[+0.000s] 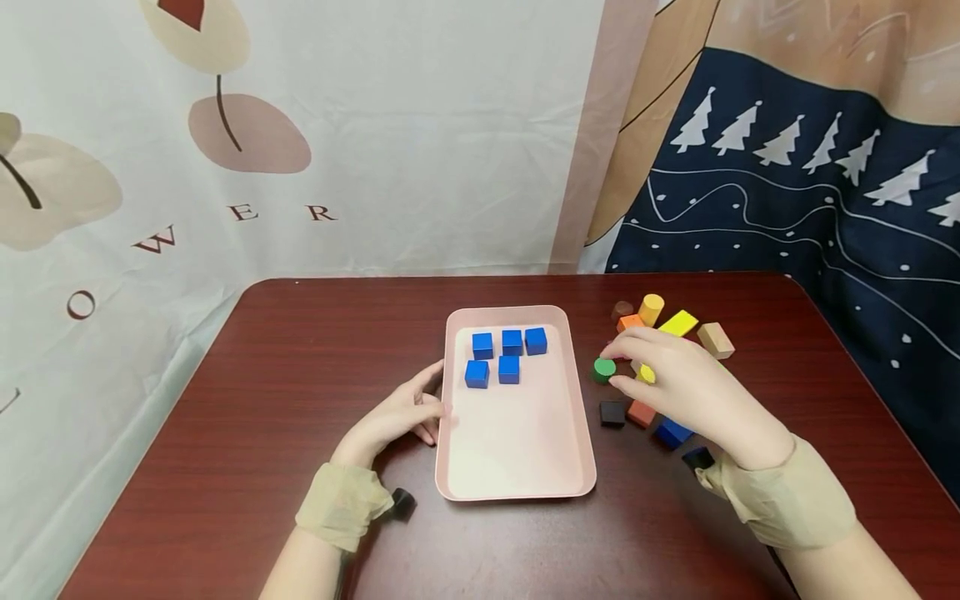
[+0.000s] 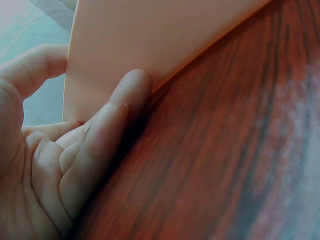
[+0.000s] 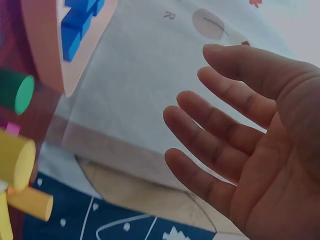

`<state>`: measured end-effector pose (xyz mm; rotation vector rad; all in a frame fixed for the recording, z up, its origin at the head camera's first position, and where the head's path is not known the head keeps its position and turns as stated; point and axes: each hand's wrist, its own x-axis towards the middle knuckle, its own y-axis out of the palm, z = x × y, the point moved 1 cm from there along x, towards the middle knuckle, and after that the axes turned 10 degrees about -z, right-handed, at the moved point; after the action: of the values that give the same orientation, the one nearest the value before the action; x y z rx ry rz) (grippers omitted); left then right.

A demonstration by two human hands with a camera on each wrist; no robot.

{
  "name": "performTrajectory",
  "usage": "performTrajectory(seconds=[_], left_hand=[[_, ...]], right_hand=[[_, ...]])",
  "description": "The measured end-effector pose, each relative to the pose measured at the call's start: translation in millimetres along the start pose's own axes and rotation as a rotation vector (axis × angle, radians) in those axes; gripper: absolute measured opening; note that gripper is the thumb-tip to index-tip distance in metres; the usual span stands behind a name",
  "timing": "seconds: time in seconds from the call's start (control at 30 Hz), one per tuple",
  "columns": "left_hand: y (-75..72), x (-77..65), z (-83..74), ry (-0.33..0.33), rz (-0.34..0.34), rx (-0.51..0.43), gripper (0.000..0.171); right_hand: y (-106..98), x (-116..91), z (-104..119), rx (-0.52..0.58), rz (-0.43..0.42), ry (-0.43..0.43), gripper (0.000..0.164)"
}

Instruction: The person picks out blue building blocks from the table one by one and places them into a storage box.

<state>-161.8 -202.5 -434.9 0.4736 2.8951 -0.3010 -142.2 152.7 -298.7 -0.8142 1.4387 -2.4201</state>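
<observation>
Where five blue cubes point(image 1: 508, 370) sit, the round-cornered tray point(image 1: 517, 442) looks pale pink.

The white cloth point(image 1: 420, 167) carries the spaced dark red capitals O point(image 1: 70, 305), W point(image 1: 155, 241), E point(image 1: 235, 213) and R point(image 1: 312, 213), plus a partial mark point(image 1: 9, 402) too cut off to read, the R showing again, tilted, in the right wrist view.

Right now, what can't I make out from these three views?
Head: how many loose blocks lie under the right hand, which covers part of the pile.
Head: exact shape of the dark brown piece; too small and dim.
Left wrist: inside of the tray; its outer wall blocks it.
Right wrist: rest of the blue cubes; top edge cuts.
Right wrist: far end of the green cylinder; left edge cuts.
</observation>
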Motion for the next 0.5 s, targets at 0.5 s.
performTrajectory(seconds=[0.5], left_hand=[[2.5,-7.9,-20.8,0.002,0.036,0.001,0.073]], right_hand=[[-0.8,-28.1,-30.2,-0.011,0.040,-0.022,0.048]])
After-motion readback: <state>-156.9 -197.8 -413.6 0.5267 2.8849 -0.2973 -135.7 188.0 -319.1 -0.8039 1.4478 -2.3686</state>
